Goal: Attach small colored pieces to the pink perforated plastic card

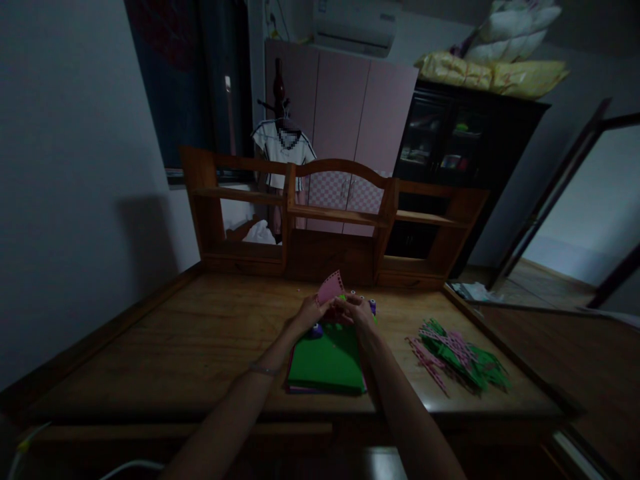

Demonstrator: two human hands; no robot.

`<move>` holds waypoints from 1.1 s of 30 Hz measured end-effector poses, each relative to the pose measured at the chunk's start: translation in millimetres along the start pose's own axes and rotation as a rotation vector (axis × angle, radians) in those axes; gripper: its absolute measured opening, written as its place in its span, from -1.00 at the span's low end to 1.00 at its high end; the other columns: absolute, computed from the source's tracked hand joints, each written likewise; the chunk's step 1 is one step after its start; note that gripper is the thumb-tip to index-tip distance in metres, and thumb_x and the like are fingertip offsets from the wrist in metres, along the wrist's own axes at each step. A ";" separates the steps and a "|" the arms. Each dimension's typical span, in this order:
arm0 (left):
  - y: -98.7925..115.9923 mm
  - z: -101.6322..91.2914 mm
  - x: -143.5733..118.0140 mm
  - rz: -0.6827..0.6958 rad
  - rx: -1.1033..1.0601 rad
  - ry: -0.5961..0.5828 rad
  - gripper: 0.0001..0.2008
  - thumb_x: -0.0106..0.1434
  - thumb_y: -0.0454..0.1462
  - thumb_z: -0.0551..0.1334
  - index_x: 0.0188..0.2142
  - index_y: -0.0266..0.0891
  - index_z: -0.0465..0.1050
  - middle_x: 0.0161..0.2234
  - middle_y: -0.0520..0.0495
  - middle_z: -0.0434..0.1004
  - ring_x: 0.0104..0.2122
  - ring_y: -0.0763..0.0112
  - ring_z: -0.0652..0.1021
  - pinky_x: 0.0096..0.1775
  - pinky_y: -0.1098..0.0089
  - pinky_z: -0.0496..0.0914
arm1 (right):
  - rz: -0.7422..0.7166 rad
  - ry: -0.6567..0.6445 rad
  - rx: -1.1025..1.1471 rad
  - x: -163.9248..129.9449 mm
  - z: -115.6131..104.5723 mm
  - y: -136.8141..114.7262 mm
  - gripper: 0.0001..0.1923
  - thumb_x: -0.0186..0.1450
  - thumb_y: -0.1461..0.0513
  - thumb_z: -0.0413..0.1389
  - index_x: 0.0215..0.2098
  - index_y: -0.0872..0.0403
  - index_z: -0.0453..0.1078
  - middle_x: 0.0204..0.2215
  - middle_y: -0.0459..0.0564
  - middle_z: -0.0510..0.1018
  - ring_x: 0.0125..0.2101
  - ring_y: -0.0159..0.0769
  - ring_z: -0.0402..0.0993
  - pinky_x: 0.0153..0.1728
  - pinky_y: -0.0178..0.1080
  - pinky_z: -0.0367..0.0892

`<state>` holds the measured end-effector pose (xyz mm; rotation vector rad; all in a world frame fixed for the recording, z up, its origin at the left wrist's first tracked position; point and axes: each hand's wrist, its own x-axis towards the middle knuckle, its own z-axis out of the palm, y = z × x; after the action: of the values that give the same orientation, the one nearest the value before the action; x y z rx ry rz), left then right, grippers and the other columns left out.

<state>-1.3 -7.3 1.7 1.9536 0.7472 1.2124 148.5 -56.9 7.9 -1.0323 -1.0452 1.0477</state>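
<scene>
My left hand (311, 311) is closed on a pink sheet (330, 288) with a row of dark holes along its edge, held tilted up above the table. My right hand (359, 311) meets it from the right, fingers pinched at a small bright green piece (343, 298) against the sheet. Under both hands lies a stack of sheets with a green sheet (326, 363) on top and pink edges showing below. A purple piece with an eye (316, 330) sits by my left wrist. Another purple piece (373, 306) shows beyond my right hand, partly hidden.
A tangled pile of green and pink strips (457, 353) lies on the right of the wooden table (200, 340). A wooden shelf unit (335, 217) stands along the table's back edge. The wall (75, 200) borders the left side.
</scene>
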 end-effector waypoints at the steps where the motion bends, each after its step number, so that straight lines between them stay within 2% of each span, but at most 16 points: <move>1: -0.7 0.2 0.2 -0.015 0.020 0.009 -0.67 0.17 -0.14 0.16 -0.21 -0.34 0.50 -0.27 -0.13 0.56 -0.28 0.31 0.53 -0.21 0.40 0.38 | 0.003 -0.004 0.000 -0.3 0.6 -1.0 -0.61 -0.10 0.04 0.32 -0.41 0.14 0.46 -0.56 -0.04 0.49 -0.65 -0.40 0.32 -0.68 -0.39 0.17; 4: -5.0 0.9 1.6 -0.071 0.055 0.005 -0.62 0.16 -0.09 0.15 -0.22 -0.37 0.49 -0.32 -0.15 0.56 -0.34 0.32 0.53 -0.28 0.41 0.39 | -0.001 0.021 -0.015 -0.9 2.1 -4.7 -0.58 -0.09 0.00 0.31 -0.40 0.13 0.46 -0.59 -0.05 0.48 -0.65 -0.38 0.33 -0.68 -0.38 0.17; 8: -9.0 0.5 4.1 -0.089 0.109 0.043 -0.60 0.17 -0.07 0.13 -0.27 -0.40 0.50 -0.36 -0.15 0.56 -0.38 0.34 0.51 -0.35 0.43 0.36 | -0.071 0.094 -0.064 -0.7 2.8 -7.6 -0.51 -0.11 -0.01 0.32 -0.30 0.10 0.45 -0.50 -0.05 0.51 -0.58 -0.34 0.38 -0.63 -0.37 0.23; 15: -3.0 -3.9 5.3 -0.036 0.140 0.148 -0.63 0.19 -0.08 0.11 -0.27 -0.36 0.49 -0.33 -0.13 0.55 -0.35 0.36 0.50 -0.28 0.43 0.34 | -0.014 0.020 -0.050 2.3 3.4 -0.1 -0.51 -0.08 0.00 0.32 -0.25 0.07 0.43 -0.54 -0.10 0.47 -0.65 -0.41 0.32 -0.67 -0.38 0.22; 21: -4.3 -6.9 4.0 -0.088 0.100 0.198 -0.59 0.19 -0.04 0.09 -0.30 -0.37 0.49 -0.36 -0.16 0.54 -0.35 0.33 0.49 -0.30 0.44 0.32 | 0.053 0.045 0.084 5.6 4.3 2.6 -0.58 -0.01 -0.01 0.28 -0.32 0.09 0.41 -0.58 -0.08 0.46 -0.66 -0.41 0.34 -0.67 -0.40 0.25; 27: -11.7 -6.6 5.0 -0.106 0.128 0.216 -0.55 0.20 -0.01 0.05 -0.41 -0.37 0.48 -0.44 -0.14 0.52 -0.42 0.35 0.47 -0.37 0.46 0.28 | 0.134 0.122 0.242 10.5 1.1 -1.0 -0.57 0.11 -0.11 0.15 -0.41 0.11 0.39 -0.43 0.08 0.53 -0.55 -0.32 0.45 -0.62 -0.36 0.33; 33: -15.4 -5.6 6.5 -0.124 0.149 0.221 -0.53 0.18 0.00 0.07 -0.41 -0.39 0.50 -0.49 -0.12 0.50 -0.45 0.37 0.45 -0.36 0.45 0.28 | 0.152 0.100 0.365 14.4 -7.6 0.5 -0.50 0.20 -0.18 -0.01 -0.36 0.07 0.39 -0.32 0.07 0.55 -0.47 -0.30 0.46 -0.50 -0.31 0.38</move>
<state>-5.5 8.2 -5.7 1.8774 1.0837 1.3429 158.3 -43.9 8.3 -0.8634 -0.6693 1.2429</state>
